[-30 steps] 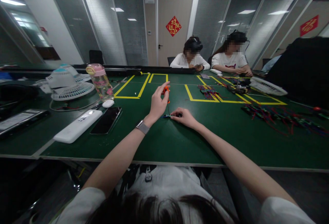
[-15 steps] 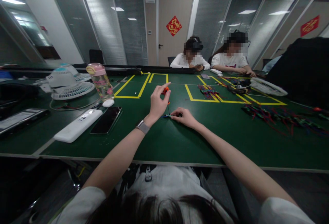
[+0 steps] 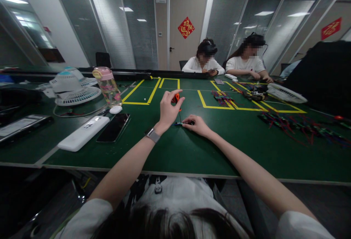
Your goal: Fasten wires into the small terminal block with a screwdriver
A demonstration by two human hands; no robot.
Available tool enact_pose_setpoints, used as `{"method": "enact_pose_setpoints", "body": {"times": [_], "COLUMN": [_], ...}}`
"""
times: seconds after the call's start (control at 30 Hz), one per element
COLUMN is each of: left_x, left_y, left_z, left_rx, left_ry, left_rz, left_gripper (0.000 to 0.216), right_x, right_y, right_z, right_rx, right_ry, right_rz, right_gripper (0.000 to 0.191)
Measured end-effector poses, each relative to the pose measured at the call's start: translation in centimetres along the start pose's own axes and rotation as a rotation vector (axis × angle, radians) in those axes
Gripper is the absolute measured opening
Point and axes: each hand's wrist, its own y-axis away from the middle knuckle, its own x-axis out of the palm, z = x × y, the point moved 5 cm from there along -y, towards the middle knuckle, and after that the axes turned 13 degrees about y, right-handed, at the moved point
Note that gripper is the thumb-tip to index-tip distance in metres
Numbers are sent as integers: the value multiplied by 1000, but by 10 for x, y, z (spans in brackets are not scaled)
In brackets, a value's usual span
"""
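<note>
My left hand is raised above the green table, with its fingertips pinching a small orange piece. A thin dark strand runs from that piece down to the table. My right hand rests flat on the table just right of it, pressing down a small dark piece with blue and green on it. A watch sits on my left wrist.
To the left lie a black phone, a white flat device, a white mouse, a pink-lidded bottle and a white fan. Bundles of coloured wires lie at right. Two people sit at the far side.
My left hand's fingers have shifted slightly around the orange piece, which now sits a little lower in the fingertips. My right hand has stayed in place.
</note>
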Motion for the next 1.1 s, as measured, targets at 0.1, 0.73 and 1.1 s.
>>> {"method": "enact_pose_setpoints", "body": {"times": [0.1,0.73,1.1], "left_x": [-1,2,4], "left_y": [0,0,1], "left_z": [0,5,2], "left_rx": [-9,-48,-34], "left_ry": [7,103,122], "left_rz": [3,5,32], "left_gripper": [22,31,33], "right_x": [0,0,0], "right_y": [0,0,-1], "right_z": [0,-1,0], "right_rx": [-4,2,4], "right_ry": [-1,-4,1], "right_rz": [-4,-2,5], "right_gripper": [18,17,18]}}
